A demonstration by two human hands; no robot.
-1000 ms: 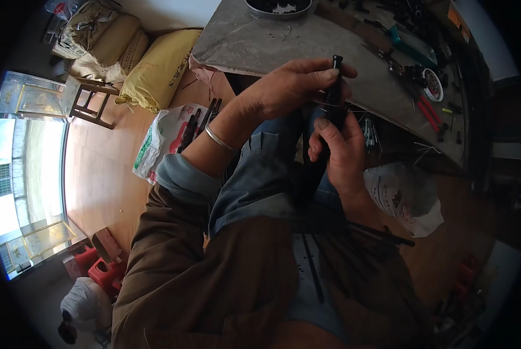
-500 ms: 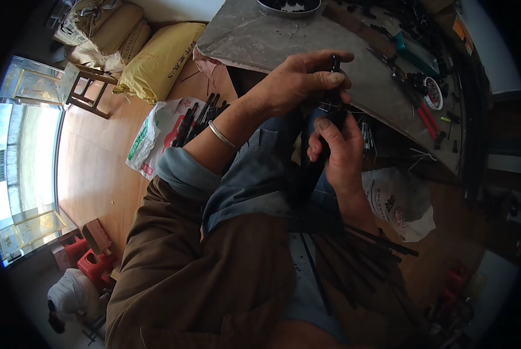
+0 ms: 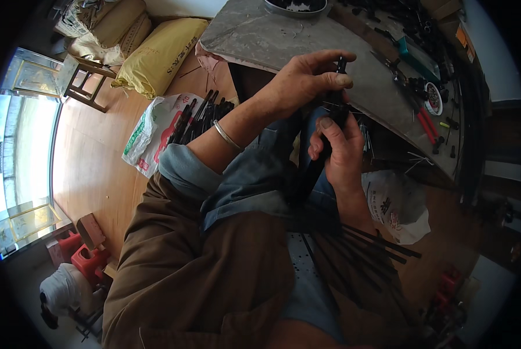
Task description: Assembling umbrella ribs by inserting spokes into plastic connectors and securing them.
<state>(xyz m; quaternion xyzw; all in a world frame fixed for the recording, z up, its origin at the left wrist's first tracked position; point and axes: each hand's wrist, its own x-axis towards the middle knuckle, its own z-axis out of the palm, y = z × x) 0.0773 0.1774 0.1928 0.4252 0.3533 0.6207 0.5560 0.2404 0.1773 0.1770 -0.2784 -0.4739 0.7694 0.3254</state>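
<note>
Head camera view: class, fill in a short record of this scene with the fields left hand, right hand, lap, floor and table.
left hand: the left hand pinches the top of a long thin black rod with its fingertips
right hand: the right hand grips the same rod lower down
lap: loose bundle of thin black rods lying across the thighs
floor: white plastic bag holding more black rods; yellow sack
table: grey worktop with red-handled tools near its right end
</note>
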